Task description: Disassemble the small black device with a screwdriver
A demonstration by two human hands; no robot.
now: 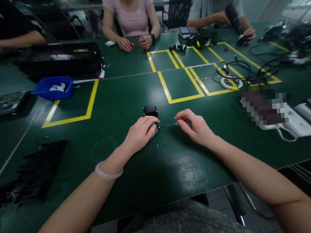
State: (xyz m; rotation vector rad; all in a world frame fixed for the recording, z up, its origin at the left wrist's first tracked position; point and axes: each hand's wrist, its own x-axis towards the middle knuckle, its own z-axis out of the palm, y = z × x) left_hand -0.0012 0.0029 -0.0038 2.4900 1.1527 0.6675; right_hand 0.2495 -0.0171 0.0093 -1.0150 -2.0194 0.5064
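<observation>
My left hand [140, 134], with a pale bangle on its wrist, is closed on a small dark part [153, 131] that it holds against the green table. The part is mostly covered by my fingers, so its kind is hidden. Between the fingertips of my right hand [196, 127] is a thin screwdriver [169, 125]. Its shaft points left and its tip meets the edge of the dark part. Just beyond my left fingers sits a small black box-shaped piece [150, 110]. Two tiny screws [157, 145] lie on the table nearer to me.
On the left are black plastic parts [43, 166], a blue tray [54, 88] and a large black case [62, 61]. Cables [248, 70] and a white power bank [296, 121] lie on the right. Three people sit across the table [125, 93], which has yellow tape outlines.
</observation>
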